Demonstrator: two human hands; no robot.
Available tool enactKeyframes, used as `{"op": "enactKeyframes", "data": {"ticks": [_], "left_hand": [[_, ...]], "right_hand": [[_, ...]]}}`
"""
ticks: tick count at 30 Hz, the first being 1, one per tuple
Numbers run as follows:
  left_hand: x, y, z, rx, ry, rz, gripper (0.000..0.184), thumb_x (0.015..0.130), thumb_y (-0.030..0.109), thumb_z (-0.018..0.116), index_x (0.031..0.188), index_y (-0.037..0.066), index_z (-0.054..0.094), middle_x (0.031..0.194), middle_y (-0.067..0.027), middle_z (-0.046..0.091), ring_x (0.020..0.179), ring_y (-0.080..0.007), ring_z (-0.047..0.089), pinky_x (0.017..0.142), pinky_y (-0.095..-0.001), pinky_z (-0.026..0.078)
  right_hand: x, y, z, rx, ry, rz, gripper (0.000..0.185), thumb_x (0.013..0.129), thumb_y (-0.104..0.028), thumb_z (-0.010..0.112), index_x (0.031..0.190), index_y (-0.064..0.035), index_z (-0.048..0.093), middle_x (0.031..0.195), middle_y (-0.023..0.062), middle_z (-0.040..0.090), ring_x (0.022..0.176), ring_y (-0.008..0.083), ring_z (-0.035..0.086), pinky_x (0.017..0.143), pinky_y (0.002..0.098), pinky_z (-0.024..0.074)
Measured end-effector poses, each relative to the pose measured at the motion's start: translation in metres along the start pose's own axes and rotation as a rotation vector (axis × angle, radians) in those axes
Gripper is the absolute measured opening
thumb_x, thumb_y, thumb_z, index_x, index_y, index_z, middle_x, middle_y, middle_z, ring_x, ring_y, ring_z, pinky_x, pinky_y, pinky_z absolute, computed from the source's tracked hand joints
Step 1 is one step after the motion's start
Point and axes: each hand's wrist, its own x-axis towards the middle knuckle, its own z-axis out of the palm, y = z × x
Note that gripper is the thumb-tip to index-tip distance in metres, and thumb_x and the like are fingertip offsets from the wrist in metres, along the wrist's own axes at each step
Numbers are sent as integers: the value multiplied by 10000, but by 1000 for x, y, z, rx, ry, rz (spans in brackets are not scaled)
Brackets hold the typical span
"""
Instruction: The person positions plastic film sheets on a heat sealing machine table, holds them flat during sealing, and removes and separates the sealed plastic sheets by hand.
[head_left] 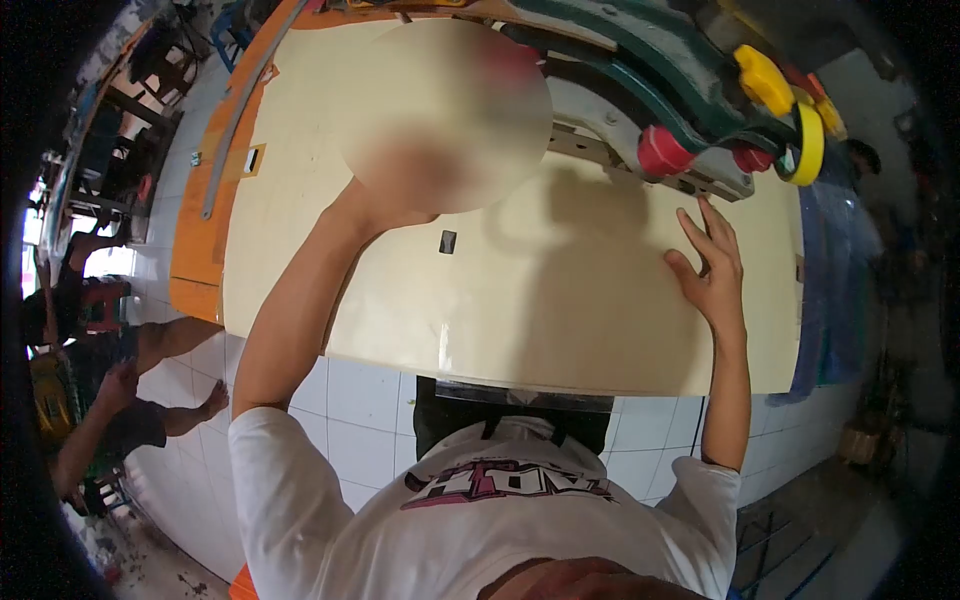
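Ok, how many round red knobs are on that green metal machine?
2: the larger red knob is up and left of the right hand; the smaller red knob is beside the yellow ring. The blurred area may hide more.

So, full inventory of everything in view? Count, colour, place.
Smooth flat tabletop surface: 1, cream, centre
Small flat rectangle: 1, black, on it
Curved metal machine: 1, dark green and grey, top right
Round knobs: 2, red, on machine
Round ring: 1, yellow, machine's right end
Long metal strip: 1, grey, left
Wooden surface: 1, orange, left edge
Plastic sheeting: blue, right, count unclear
Square floor tiles: many, white, below
Other people: at least 1, dark clothing, far left
Short-sleeved shirt: 1, white, bottom
Left hand: 1, mostly blurred, upper middle
Right hand: 1, beside machine
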Motion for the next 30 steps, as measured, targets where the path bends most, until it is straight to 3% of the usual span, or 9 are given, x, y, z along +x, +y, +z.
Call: {"op": "enactKeyframes", "data": {"ticks": [4,13,16,23,30], "left_hand": [[0,-3,2,17,29,23,291,822,248,708,1078,115,745,785,-120,626,714,-281,600,705,-382,502],[0,-6,2,10,71,63,292,838,257,687,1071,89,739,801,-144,624,727,-311,604,684,-409,486],[2,-7,-2,-48,-4,3,285,842,253,682,1068,89,740,784,-154,616,723,-316,604,682,-411,488],[-2,-9,3,-59,33,6,244,843,215,696,1044,89,750,765,-125,602,681,-263,577,632,-372,480],[-3,-9,4,-20,57,23,238,854,220,686,1052,104,751,799,-138,622,703,-277,598,642,-377,490]], "right_hand": [[1,-3,1,6,3,23,590,718,-189,820,1280,-150,641,1398,205,508,1260,372,495,1041,427,400],[2,-5,2,11,-12,35,549,759,-206,793,1282,-143,640,1402,203,504,1274,364,485,1051,425,389],[0,0,4,42,-1,32,543,767,-203,787,1285,-144,638,1398,203,507,1275,359,484,1052,422,391],[-1,1,3,14,-14,32,512,812,-250,761,1291,-125,631,1386,205,515,1257,358,491,1045,421,393],[-2,6,6,28,-5,20,513,818,-281,755,1291,-125,631,1388,201,516,1258,356,486,1045,423,388]]}}
